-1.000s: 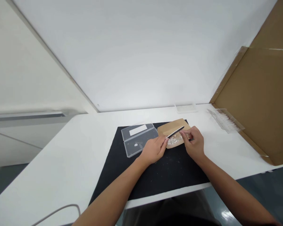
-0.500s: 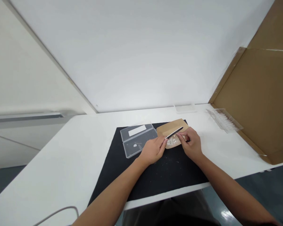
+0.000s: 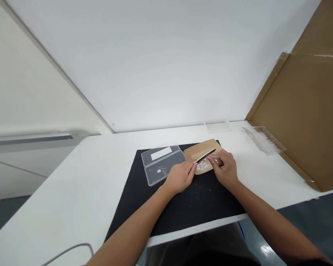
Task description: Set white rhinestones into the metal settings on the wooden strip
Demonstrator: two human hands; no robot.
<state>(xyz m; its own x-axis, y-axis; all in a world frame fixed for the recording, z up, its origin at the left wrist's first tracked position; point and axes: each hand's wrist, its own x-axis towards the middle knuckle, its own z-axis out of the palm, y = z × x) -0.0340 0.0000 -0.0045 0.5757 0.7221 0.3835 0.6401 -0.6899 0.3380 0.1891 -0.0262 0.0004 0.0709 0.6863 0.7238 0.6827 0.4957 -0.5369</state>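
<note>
My left hand [image 3: 181, 176] is closed on a nail file [image 3: 206, 156], a slim dark strip with a pale edge that points up to the right. The thumb and fingers of my right hand [image 3: 224, 168] are pinched together against the file's lower side; whatever they hold is too small to make out. Beneath both hands lies a brown paper tray [image 3: 196, 150] with many small white pieces [image 3: 203, 166] heaped in it. Left of it, an open clear plastic case [image 3: 169, 168] holds a white oval piece [image 3: 159, 171] and other tiny bits, with a white label on its lid.
Under the work is a black mat [image 3: 194, 207], dotted with pale specks, on a white table [image 3: 72, 188]. At the right, a clear box [image 3: 264, 139] of white pieces stands by a cardboard panel [image 3: 302, 122]. Another clear tray [image 3: 218, 127] sits near the back wall. A cable [image 3: 69, 248] lies front left.
Both hands and the file stay almost in place. Only a very slight shift of the view shows.
</note>
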